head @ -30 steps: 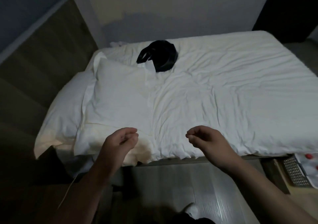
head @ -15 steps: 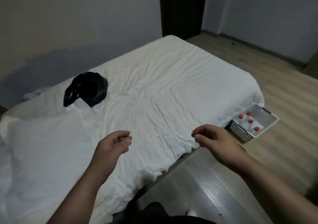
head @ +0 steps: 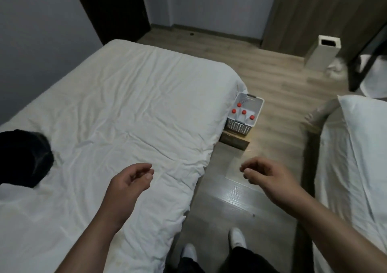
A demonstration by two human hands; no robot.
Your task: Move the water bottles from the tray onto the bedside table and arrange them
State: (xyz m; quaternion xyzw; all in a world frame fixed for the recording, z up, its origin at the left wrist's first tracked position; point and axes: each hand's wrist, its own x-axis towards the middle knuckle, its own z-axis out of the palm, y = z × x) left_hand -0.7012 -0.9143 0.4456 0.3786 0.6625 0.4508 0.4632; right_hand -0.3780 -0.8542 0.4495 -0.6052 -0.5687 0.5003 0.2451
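A white perforated tray (head: pixel 238 127) sits on a low wooden bedside table (head: pixel 233 140) at the bed's right edge. Inside it stand several water bottles with red caps (head: pixel 243 112). My left hand (head: pixel 127 183) hovers over the bed's white sheet, fingers loosely curled, holding nothing. Over the floor between the two beds, my right hand (head: pixel 266 174) is likewise empty with curled fingers. Both hands are well short of the tray.
A white bed (head: pixel 117 122) fills the left, with a black bag (head: pixel 23 159) on it. A second bed with a pillow (head: pixel 362 147) lies at right. A white bin (head: pixel 321 51) stands on the wood floor at the back. My feet (head: pixel 236 237) are below.
My view has swung right, from the bed's pillow end to the aisle between the beds. The tray with bottles has come nearer to the middle. Both hands stay empty in front of me.
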